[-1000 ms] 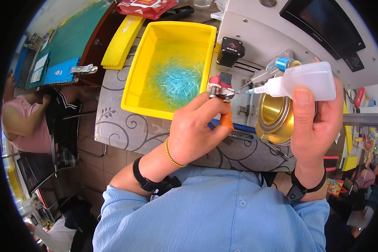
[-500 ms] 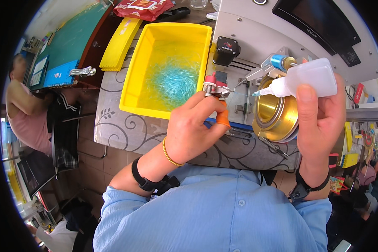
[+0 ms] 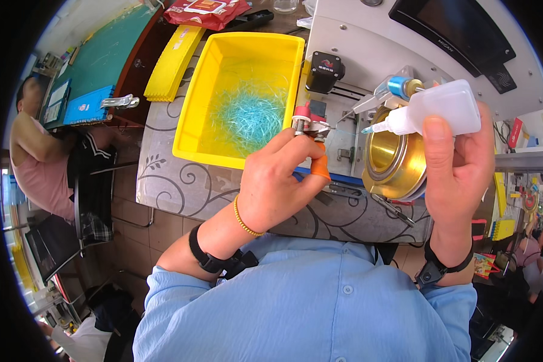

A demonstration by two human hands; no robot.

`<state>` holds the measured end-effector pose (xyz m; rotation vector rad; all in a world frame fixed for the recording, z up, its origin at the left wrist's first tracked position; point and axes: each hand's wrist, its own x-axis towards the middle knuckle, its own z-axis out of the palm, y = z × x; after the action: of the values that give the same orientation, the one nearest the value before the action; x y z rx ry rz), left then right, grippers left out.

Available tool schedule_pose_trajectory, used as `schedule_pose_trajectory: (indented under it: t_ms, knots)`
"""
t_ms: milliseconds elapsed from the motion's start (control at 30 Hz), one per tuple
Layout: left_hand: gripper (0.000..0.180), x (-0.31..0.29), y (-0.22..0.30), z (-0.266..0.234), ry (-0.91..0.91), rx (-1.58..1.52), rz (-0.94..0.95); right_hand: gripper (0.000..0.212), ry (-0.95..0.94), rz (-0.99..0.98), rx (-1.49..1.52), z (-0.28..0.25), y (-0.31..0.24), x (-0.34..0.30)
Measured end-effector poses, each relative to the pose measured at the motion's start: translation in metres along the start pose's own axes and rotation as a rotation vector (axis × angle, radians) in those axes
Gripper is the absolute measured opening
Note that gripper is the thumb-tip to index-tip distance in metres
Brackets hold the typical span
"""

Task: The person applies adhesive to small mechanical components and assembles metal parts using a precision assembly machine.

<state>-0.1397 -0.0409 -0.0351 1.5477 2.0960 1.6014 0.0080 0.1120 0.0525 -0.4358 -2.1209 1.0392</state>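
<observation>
My right hand [image 3: 455, 160] is closed around a translucent white squeeze bottle [image 3: 443, 110], thumb along its near side. The bottle lies almost level, its narrow bluish tip [image 3: 368, 130] pointing left above a gold metal ring-shaped part [image 3: 404, 163]. My left hand [image 3: 283, 178] is closed at the front of a small red-and-silver clamp fixture [image 3: 301, 117] with a spring. An orange piece [image 3: 320, 166] shows at its thumb and fingertips; whether it is a finger cover or a held thing, I cannot tell. What those fingers pinch is hidden. A thin strand seems to run from the fixture toward the bottle tip.
A yellow tub [image 3: 190, 120] of tangled blue-green strands stands left of the fixture. Behind are a grey machine [image 3: 356, 42] with a dark screen [image 3: 449, 30] and a black motor block [image 3: 324, 72]. Yellow strips [image 3: 174, 63] lie left. Another person [image 3: 39, 157] sits at far left.
My right hand and the bottle have shifted slightly left, and the bottle's nozzle has dipped a little toward the fixture side. My left hand has stayed almost in place.
</observation>
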Motion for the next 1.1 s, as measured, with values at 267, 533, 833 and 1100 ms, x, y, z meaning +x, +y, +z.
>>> schedule_pose_trajectory:
  t_ms: [267, 533, 833, 1100]
  knots:
    - [0.015, 0.003, 0.002, 0.003, -0.034, 0.045, 0.005, 0.045, 0.323, -0.136, -0.036, -0.077, -0.015, -0.045]
    - [0.013, -0.008, 0.0, 0.003, -0.002, 0.039, -0.048, 0.034, 0.964, 0.064, -0.329, -0.191, 0.042, -0.119]
    - [0.01, -0.004, 0.004, 0.005, 0.018, 0.017, -0.205, 0.028, 0.658, 0.25, -0.695, -0.188, 0.088, -0.116]
    - [0.01, -0.002, 0.004, 0.002, -0.006, 0.016, -0.173, 0.017, -0.301, 0.014, -0.212, -0.061, 0.049, -0.131]
